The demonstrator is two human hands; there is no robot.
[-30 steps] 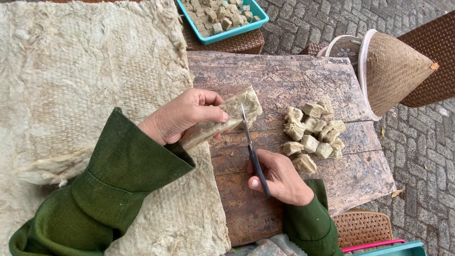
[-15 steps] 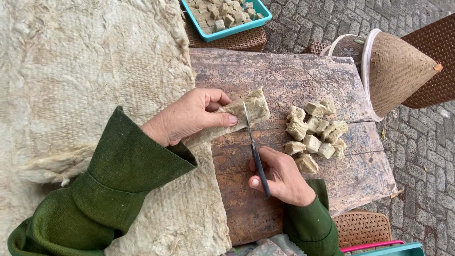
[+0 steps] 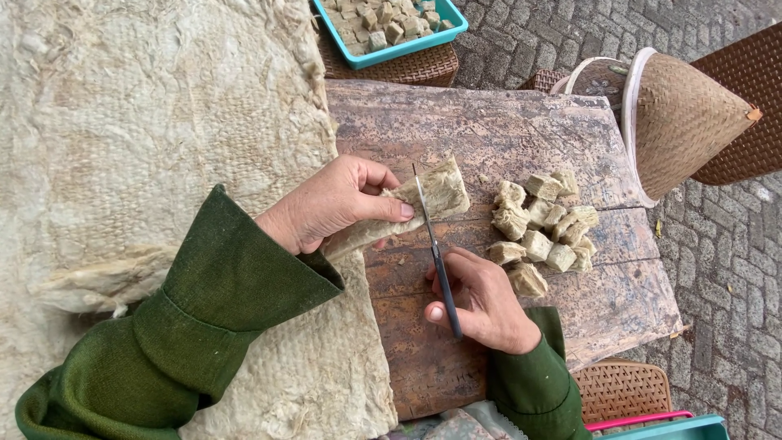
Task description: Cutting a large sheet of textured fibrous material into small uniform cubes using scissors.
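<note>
We see a broad pale fibrous sheet [image 3: 147, 163] spread over the left half of the scene, rough and woven-looking. To its right lies a weathered wooden board [image 3: 505, 130], cracked across the middle. Beyond the board's right edge a woven conical hat [image 3: 688, 122] lies on its side over the paving stones. At the far edge a teal tray [image 3: 452, 20] holds small cut blocks.

Our left hand [image 3: 334, 204], in a green sleeve, presses a folded strip [image 3: 436, 195] of the same fibrous stuff down on the board, thumb and fingers closed on it. The strip runs back toward the sheet. Our right hand [image 3: 481, 301] is wrapped tight around the dark handle of a knife [image 3: 436, 253], whose thin blade stands edge-down across the strip just beside the left thumb. Right of the blade sits a heap of cut cubes [image 3: 542, 228], near the strip's free end but apart from it.
</note>
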